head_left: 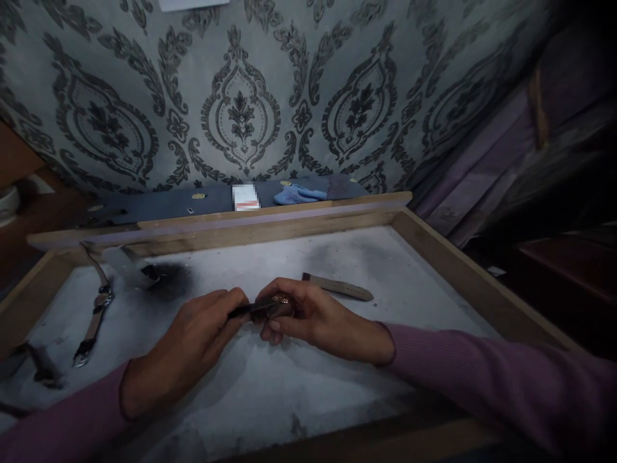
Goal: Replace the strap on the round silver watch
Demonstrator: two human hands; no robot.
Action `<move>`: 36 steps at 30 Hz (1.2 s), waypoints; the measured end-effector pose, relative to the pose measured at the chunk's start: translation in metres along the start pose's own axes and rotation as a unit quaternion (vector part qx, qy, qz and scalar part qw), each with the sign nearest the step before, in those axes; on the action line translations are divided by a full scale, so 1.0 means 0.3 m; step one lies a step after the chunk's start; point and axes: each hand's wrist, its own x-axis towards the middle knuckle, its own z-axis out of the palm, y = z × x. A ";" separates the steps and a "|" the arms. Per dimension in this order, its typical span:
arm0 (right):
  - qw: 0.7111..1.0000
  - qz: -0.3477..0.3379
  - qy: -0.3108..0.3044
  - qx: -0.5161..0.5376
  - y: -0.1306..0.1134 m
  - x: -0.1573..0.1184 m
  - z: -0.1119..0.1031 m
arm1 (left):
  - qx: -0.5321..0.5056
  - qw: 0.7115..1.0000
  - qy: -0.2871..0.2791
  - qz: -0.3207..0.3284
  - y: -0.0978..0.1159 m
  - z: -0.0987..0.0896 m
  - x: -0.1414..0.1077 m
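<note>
Near the middle of the white work surface, my left hand (pixel 202 331) is closed, pinching a dark, narrow strap-like piece (pixel 250 310). This piece reaches across to my right hand (pixel 313 315), whose fingers curl around a small watch (pixel 281 299) with a copper-coloured, shiny case. The fingers cover most of the watch, and I cannot tell how the dark piece joins it. Just behind my right hand lies a loose watch strap (pixel 340 287), brownish with a row of holes and a dark end.
A wooden frame (pixel 289 225) edges the surface. At left lie a wristwatch (pixel 99 305), a translucent curved piece (pixel 128 267) and dark straps (pixel 41 370). Beyond the frame, a small white box (pixel 245 197) and a blue cloth (pixel 299 194) rest before the patterned wall.
</note>
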 end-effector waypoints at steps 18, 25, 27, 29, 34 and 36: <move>1.000 0.003 0.013 -0.007 -0.006 0.001 0.000 | -0.042 0.999 -0.012 -0.011 0.005 -0.003 0.004; 0.999 0.022 -0.003 0.023 0.014 0.006 -0.016 | -0.154 0.985 -0.035 -0.072 -0.010 -0.006 0.014; 0.999 0.027 -0.005 0.039 0.017 0.007 -0.016 | -0.180 0.980 -0.042 -0.080 -0.008 -0.008 0.016; 0.998 0.028 -0.008 0.056 0.020 0.008 -0.015 | -0.204 0.974 -0.049 -0.083 -0.002 -0.010 0.018; 0.994 0.027 -0.024 0.100 0.028 0.011 -0.019 | -0.267 0.959 -0.069 -0.066 0.006 -0.013 0.023; 0.992 0.034 -0.033 0.119 0.033 0.015 -0.022 | -0.292 0.951 -0.080 -0.069 0.001 -0.012 0.024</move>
